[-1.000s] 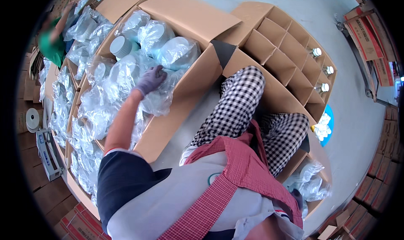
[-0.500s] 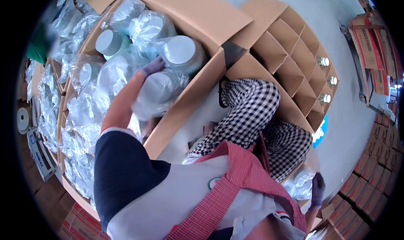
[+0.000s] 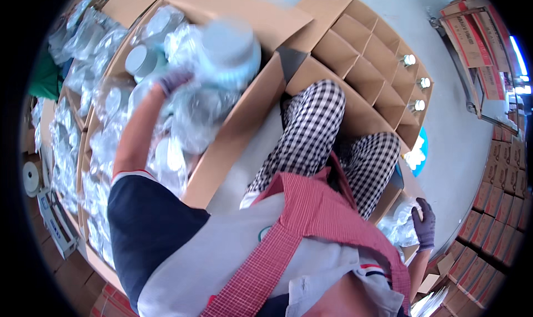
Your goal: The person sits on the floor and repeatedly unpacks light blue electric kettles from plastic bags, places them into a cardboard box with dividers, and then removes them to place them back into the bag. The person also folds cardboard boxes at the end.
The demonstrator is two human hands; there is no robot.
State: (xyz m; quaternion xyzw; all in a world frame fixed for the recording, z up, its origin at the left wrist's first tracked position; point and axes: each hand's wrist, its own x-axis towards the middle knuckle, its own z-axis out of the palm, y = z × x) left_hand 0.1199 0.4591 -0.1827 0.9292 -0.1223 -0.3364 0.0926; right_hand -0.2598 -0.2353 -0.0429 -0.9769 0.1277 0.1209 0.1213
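Note:
My left hand, in a purple-grey glove, reaches into a large cardboard box of plastic-wrapped jars. Its fingers, smeared by motion, close at the left side of a large jar with a pale grey lid. The jar is blurred and stands higher than those around it. Just below it lies another wrapped jar. At the lower right my right hand, gloved alike, has its fingers apart. It is beside a bundle of clear plastic wrap in a smaller box; what the wrap covers is hard to make out.
A divided carton stands ahead of my knees, with several capped bottles along its right side. Past it is a blue round container. Stacked cartons line the right; a loaded trolley stands farther off.
The grey-lidded jar has come up out of its place, with my left hand beside it. My right hand has shifted up and its fingers have spread. The whole view has tilted slightly.

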